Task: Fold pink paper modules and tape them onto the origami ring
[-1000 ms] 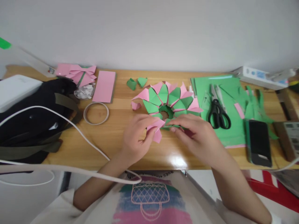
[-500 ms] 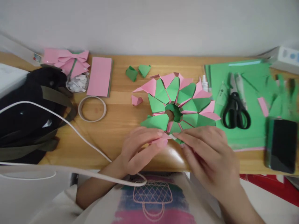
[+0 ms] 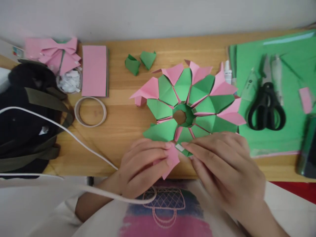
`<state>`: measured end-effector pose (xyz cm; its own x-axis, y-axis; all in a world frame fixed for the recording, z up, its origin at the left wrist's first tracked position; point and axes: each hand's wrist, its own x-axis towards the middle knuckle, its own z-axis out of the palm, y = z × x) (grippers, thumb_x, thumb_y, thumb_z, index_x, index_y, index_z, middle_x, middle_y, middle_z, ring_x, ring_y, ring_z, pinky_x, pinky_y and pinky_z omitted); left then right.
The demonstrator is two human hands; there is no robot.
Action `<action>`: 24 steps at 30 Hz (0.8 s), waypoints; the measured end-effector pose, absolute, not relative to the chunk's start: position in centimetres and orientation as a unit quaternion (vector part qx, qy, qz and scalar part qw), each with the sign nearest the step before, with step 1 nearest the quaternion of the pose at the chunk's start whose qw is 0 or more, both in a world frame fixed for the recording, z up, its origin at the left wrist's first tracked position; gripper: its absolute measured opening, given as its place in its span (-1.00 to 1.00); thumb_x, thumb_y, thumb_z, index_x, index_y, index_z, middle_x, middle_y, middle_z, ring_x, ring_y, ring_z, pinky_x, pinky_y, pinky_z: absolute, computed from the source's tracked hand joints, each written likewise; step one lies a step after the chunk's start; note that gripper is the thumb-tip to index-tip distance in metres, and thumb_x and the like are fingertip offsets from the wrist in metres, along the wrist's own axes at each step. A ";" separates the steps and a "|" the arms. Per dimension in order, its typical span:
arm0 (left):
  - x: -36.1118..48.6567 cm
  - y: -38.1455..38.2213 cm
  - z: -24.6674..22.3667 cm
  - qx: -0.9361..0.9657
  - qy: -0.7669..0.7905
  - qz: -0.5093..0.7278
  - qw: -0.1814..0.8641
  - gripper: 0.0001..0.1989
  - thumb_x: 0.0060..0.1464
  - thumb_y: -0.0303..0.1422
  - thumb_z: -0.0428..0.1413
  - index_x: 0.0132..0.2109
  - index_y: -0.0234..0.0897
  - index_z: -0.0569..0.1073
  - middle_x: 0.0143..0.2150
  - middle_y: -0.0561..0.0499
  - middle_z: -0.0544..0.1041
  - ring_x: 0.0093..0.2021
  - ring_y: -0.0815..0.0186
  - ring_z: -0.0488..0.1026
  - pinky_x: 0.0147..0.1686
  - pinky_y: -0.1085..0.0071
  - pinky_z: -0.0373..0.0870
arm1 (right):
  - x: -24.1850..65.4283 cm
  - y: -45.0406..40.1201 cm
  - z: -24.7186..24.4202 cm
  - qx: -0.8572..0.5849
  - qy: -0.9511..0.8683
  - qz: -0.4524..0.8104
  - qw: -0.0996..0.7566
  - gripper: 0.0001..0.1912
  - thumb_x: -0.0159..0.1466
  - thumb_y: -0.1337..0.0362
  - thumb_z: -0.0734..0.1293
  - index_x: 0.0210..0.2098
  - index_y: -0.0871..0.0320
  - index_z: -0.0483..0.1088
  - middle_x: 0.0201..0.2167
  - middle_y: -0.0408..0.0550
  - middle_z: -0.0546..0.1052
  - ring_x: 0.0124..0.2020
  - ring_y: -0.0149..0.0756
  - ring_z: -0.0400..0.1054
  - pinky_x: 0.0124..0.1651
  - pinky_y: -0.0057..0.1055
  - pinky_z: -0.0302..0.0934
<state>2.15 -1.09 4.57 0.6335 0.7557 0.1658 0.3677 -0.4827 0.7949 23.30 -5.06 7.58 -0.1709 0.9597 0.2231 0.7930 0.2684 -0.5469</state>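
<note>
A ring of folded green and pink paper pieces (image 3: 165,89) lies in front of me, with a round hole at its centre. At the ring's near edge my left hand (image 3: 145,161) is closed on a folded pink paper piece (image 3: 172,161), whose pointed end shows below the fingers. Opposite it, my right hand (image 3: 222,164) pinches a green paper flap (image 3: 186,152) of the ring between thumb and fingers. A small white strip (image 3: 179,147) sits on that flap, between the two hands. My right fingers hide part of the ring's near side.
Two folded green pieces (image 3: 147,60) lie behind the ring. To the left are a tape roll (image 3: 77,112), a pink paper stack (image 3: 95,70), a tub of white scraps (image 3: 70,81) and a black bag (image 3: 27,108). Black scissors (image 3: 267,102) rest on green sheets (image 3: 293,138); a white cable (image 3: 64,130) crosses the left.
The pink piece in my left hand has turned, so its pointed end hangs below the fingers. The white strip on the green flap shows more fully. My head view has shifted closer.
</note>
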 end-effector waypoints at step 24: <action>3.7 -0.7 6.6 0.897 0.340 0.209 0.190 -0.93 0.16 -0.45 0.09 -0.23 -0.24 0.47 -0.35 0.02 0.51 -0.34 0.28 0.40 -0.30 0.26 0.30 | 23.0 -7.5 4.8 -0.524 -0.801 0.004 0.289 -0.81 0.12 0.47 0.41 -0.30 0.12 0.40 -0.36 -0.10 0.58 -0.34 -0.28 0.45 -0.17 -0.20 0.23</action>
<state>3.72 -0.68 6.63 0.6813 0.6891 0.2470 0.5302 -0.6971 0.4826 23.02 -7.48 4.76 -0.2825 0.8423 0.4590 0.8377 0.4498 -0.3098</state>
